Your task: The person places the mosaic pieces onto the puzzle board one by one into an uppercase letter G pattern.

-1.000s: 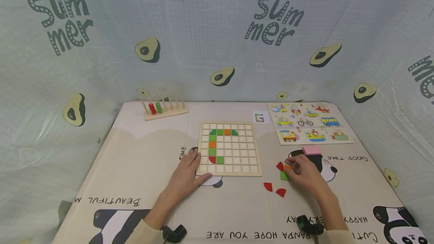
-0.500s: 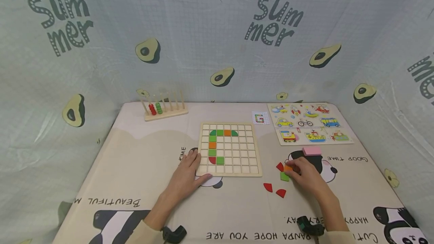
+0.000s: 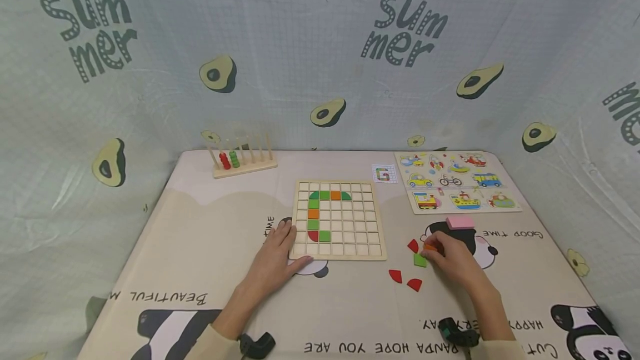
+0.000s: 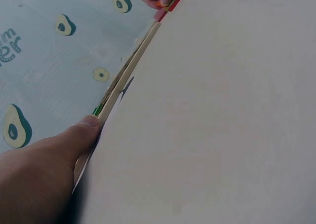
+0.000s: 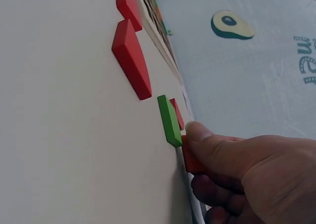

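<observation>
My left hand (image 3: 275, 254) rests at the lower left corner of the wooden grid board (image 3: 381, 240), its fingers straight along the edge. Green, orange and red tiles sit in several of the board's cells, in a bent line. In the right wrist view, my right hand (image 5: 256, 165) pinches an orange tile (image 5: 190, 157) between thumb and fingers. Beside it lie a green square tile (image 3: 419, 260) and a red quarter-round tile (image 3: 413, 246). Two more red quarter-round tiles, a left one (image 3: 395, 276) and a right one (image 3: 414, 284), lie nearer the front.
A pink block (image 3: 460, 223) lies just beyond my right hand. Behind it is a vehicle picture puzzle board (image 3: 462, 186), with a small pattern card (image 3: 384, 174) to its left. A peg rack (image 3: 245, 168) with red and green beads stands at the back left.
My right fingers have closed on the orange tile and shifted it slightly to the right, away from the red tile beside it. The left hand and the board have stayed put.
</observation>
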A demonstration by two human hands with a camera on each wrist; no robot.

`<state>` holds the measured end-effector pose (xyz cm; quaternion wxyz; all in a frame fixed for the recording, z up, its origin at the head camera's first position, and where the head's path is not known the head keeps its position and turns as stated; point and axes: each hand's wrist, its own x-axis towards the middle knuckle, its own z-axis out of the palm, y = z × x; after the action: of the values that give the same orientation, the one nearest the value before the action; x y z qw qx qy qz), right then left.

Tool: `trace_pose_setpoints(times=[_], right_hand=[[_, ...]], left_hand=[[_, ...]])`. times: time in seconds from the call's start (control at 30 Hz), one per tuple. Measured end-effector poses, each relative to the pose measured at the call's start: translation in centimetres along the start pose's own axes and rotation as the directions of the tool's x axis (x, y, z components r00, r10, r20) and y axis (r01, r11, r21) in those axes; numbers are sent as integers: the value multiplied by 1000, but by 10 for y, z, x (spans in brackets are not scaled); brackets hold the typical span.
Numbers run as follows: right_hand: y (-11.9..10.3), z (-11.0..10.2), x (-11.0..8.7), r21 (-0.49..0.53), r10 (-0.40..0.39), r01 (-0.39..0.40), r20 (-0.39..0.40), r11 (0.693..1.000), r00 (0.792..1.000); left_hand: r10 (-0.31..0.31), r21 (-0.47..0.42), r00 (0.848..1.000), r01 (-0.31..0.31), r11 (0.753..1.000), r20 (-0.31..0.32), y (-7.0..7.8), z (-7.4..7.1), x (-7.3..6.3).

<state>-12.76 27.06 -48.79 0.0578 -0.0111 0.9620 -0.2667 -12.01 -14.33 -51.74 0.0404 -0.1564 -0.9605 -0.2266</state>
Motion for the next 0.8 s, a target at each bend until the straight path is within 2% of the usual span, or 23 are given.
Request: trace_pose_setpoints(times=[0.4,0.8], right_hand=[[-14,-8,4,-7,-106,106,-53,994,993],[-35,-5,17,61,-139,139,-2,988,990]], left_hand=[[0,-3,1000,0,1000,5,0,0,0],[-14,-6,1000,14,1000,12,0,-1,0]])
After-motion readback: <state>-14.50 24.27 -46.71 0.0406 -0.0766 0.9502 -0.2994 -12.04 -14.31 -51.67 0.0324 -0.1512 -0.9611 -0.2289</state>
